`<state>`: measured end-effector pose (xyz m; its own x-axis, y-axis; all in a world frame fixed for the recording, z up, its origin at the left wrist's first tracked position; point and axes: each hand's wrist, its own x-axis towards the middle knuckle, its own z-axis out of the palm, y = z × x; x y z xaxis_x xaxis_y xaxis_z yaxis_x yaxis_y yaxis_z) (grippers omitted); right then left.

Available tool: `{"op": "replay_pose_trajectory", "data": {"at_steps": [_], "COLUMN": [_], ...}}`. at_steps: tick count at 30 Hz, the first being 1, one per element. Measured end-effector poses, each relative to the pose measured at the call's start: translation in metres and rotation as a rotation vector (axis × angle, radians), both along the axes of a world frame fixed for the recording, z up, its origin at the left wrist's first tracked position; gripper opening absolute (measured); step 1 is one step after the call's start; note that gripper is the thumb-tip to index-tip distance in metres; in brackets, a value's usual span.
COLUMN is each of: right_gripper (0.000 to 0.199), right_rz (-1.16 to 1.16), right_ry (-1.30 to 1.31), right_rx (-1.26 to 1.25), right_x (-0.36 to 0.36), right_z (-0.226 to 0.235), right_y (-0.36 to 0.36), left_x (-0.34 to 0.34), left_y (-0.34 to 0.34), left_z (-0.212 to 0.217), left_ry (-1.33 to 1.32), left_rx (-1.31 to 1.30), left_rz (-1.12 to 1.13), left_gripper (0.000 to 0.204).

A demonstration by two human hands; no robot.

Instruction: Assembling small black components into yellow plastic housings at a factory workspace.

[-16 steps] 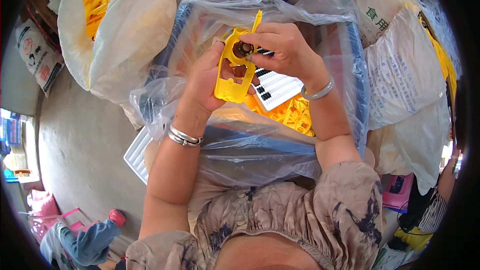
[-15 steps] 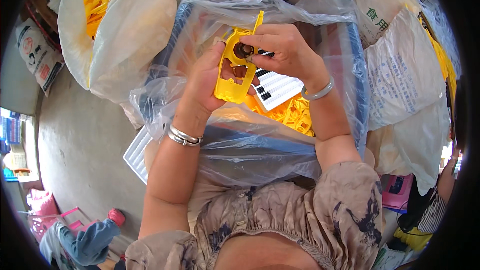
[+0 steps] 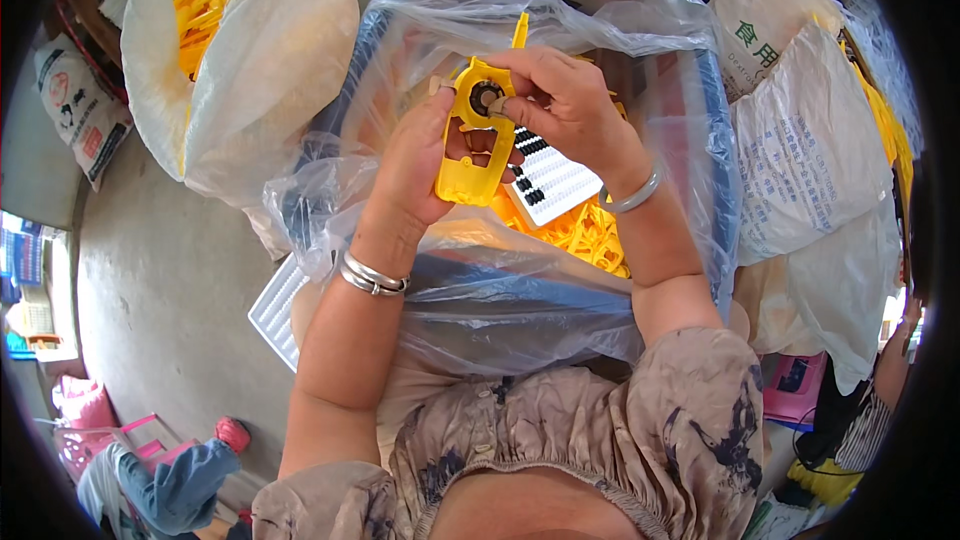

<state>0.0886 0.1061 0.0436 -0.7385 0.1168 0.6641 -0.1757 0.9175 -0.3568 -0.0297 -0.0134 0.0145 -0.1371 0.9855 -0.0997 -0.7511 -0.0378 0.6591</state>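
Left hand (image 3: 415, 155) is wrapped round the long yellow plastic housing with open windows (image 3: 468, 185), thumb on its left edge, fingers curled behind; housing is upright over the blue plastic crate (image 3: 724, 150) with its clear film liner (image 3: 480, 325). Round dark ring-shaped part (image 3: 477, 100) sits at the housing's upper opening. Right hand (image 3: 570, 105) is half closed: thumb tip at the ring's right edge, forefinger by the housing's top edge. Can't tell if it grips the ring or just presses; seating depth not readable either. My take: back the housing with the left fingers, push the ring evenly, not one-sided, or it could cock. Keep it clear of the white ridged tray of black pieces (image 3: 565, 185) underneath.
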Motion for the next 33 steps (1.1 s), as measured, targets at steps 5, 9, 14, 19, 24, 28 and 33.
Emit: {"op": "replay_pose_trajectory", "data": {"at_steps": [5,9,14,19,24,28,33], "right_gripper": [0.020,0.021,0.013,0.015,0.015,0.015,0.018], "right_rz": [-0.083,-0.121,-0.219,-0.070,-0.147,-0.173,-0.180], "right_ry": [0.070,0.092,0.185,0.028,0.008,0.144,0.133], "right_rx": [0.125,0.136,0.136,-0.560,-0.456,-0.074,0.080], "right_x": [-0.004,-0.008,-0.011,-0.004,-0.007,-0.011,-0.010], "right_z": [-0.005,-0.008,-0.012,-0.006,-0.008,-0.010,-0.012], "right_y": [-0.003,-0.010,-0.008,-0.013,-0.019,-0.021,-0.023], "left_x": [0.006,0.004,0.009,0.007,0.010,0.008,0.012], "left_y": [0.002,0.004,0.001,0.000,0.002,0.002,0.004], "left_z": [0.002,-0.009,0.008,0.004,-0.002,-0.005,0.000], "left_ry": [0.092,0.270,0.175,0.086,0.120,0.284,0.488], "left_rx": [0.001,0.089,0.032,0.047,0.086,0.169,0.113], "left_rz": [0.121,0.234,0.260,0.191,0.239,0.287,0.432], "left_gripper": [0.030,0.023,0.024,0.026,0.028,0.026,0.024]}}
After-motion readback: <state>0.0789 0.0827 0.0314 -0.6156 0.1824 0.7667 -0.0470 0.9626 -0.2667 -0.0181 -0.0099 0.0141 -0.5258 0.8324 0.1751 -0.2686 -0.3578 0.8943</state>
